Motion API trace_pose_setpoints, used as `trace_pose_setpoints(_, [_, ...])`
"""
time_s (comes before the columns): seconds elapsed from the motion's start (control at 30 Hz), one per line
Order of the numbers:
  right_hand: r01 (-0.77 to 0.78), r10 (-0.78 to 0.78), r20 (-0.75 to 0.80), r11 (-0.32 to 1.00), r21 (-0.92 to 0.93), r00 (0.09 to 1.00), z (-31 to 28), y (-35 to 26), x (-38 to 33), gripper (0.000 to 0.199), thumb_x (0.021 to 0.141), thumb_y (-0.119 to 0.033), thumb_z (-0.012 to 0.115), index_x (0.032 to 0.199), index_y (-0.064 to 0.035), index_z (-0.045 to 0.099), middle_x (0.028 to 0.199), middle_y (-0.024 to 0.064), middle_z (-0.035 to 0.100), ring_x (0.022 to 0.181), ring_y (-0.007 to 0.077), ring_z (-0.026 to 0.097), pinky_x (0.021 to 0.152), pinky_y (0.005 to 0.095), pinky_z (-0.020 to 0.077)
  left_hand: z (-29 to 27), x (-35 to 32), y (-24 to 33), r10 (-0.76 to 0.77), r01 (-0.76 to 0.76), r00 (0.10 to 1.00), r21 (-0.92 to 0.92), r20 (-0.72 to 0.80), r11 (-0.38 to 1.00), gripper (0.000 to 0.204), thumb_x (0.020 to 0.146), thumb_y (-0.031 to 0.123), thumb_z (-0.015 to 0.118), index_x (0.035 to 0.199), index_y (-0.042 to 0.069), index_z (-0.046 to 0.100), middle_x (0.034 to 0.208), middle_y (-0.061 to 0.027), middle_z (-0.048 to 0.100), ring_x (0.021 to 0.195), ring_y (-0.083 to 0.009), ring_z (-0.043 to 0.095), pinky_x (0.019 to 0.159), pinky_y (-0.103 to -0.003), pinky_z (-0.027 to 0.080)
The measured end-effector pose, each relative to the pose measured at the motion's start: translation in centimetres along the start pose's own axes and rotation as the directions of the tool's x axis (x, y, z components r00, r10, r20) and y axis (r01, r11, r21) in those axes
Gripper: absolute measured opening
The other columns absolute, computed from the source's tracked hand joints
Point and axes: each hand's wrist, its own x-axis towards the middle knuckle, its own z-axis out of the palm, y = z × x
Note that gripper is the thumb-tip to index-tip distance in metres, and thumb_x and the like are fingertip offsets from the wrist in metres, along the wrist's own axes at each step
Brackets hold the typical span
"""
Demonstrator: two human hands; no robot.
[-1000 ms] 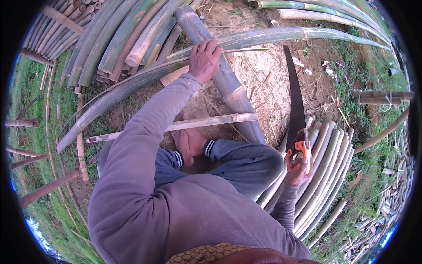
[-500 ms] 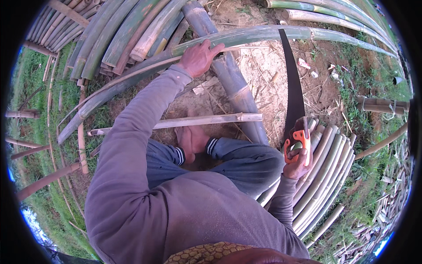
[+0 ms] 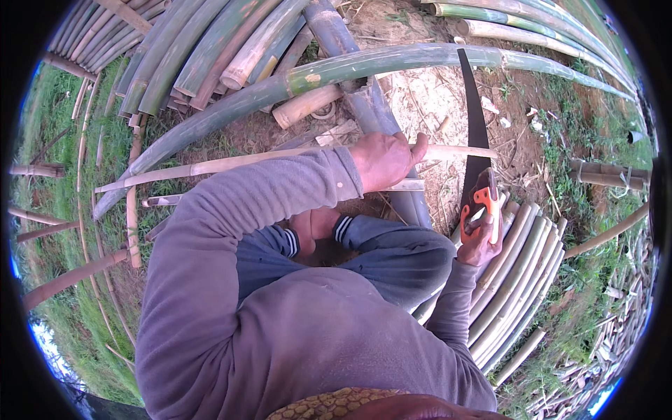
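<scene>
My left hand (image 3: 383,161) is closed around a long, thin bamboo strip (image 3: 462,152), which runs sideways in front of my body. The strip's right end reaches across the saw blade in the picture; whether they touch I cannot tell. In my right hand (image 3: 480,243) is a handsaw (image 3: 473,115) with an orange and white handle, its dark blade pointing away from me. Farther out, a thick green bamboo pole (image 3: 350,66) lies crosswise over a dark bamboo support (image 3: 369,112). The blade's tip overlaps that pole in view.
Cut bamboo poles (image 3: 203,52) are stacked at the far left, with more (image 3: 483,28) at the far right. A bundle of bamboo lengths (image 3: 516,273) lies beside my right arm. A short bamboo piece (image 3: 306,106) lies behind the strip, and a paler stick (image 3: 410,185) sits nearer my feet.
My left hand has come off the green pole's side toward me and rightward, bringing the thin bamboo strip along. The saw in my right hand has shifted slightly right.
</scene>
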Motion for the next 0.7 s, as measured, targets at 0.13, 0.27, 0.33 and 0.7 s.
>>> trace_pose_setpoints(0.13, [-0.014, 0.018, -0.050, 0.998, 0.063, 0.999, -1.3, 1.7, 0.0, 0.044, 0.108, -0.022, 0.066, 0.143, 0.0051, 0.062, 0.068, 0.0008, 0.054, 0.063, 0.0067, 0.051, 0.071, 0.0321, 0.0629, 2.8, -0.7, -2.7, -0.156, 0.157, 0.978, 0.003, 0.141, 0.988, 0.076, 0.097, 0.021, 0.065, 0.162, 0.000, 0.033, 0.106, -0.0255, 0.067, 0.091, -0.0390, 0.075, 0.072, -0.048, 0.062])
trace_pose_setpoints(0.27, [-0.047, 0.070, -0.180, 0.991, 0.128, 0.981, -2.9, 1.8, -0.4, 0.045, 0.108, -0.022, 0.065, 0.145, 0.0040, 0.061, 0.067, -0.0006, 0.054, 0.060, 0.0060, 0.050, 0.067, 0.0271, 0.0575, 6.2, -4.3, -5.4, -0.279, 0.289, 0.953, -0.077, 0.118, 0.954, 0.076, 0.097, 0.036, 0.070, 0.161, 0.008, 0.041, 0.132, -0.0243, 0.060, 0.119, -0.0411, 0.065, 0.099, -0.056, 0.054])
trace_pose_setpoints(0.33, [-0.042, 0.054, -0.190, 0.997, 0.064, 0.980, -3.1, 1.2, -0.3, 0.045, 0.108, -0.024, 0.064, 0.143, 0.0033, 0.063, 0.069, -0.0016, 0.055, 0.063, 0.0058, 0.052, 0.065, 0.0241, 0.0534, 7.1, -4.8, -7.6, -0.282, 0.285, 0.959, -0.143, 0.044, 0.948, 0.075, 0.095, 0.043, 0.073, 0.158, 0.012, 0.047, 0.141, -0.0209, 0.057, 0.128, -0.0408, 0.059, 0.108, -0.056, 0.048])
trace_pose_setpoints(0.7, [0.009, -0.038, 0.169, 0.986, 0.165, 0.985, 4.3, -1.1, 0.3, 0.054, 0.106, -0.026, 0.067, 0.145, 0.0090, 0.056, 0.080, 0.0027, 0.056, 0.072, 0.0083, 0.057, 0.089, 0.0418, 0.0675, 2.7, 1.3, -23.1, -0.649, 0.659, 0.751, -0.079, 0.119, 0.748, 0.063, 0.078, 0.030, 0.090, 0.125, 0.009, 0.055, 0.121, -0.0203, 0.074, 0.116, -0.0406, 0.072, 0.096, -0.053, 0.056])
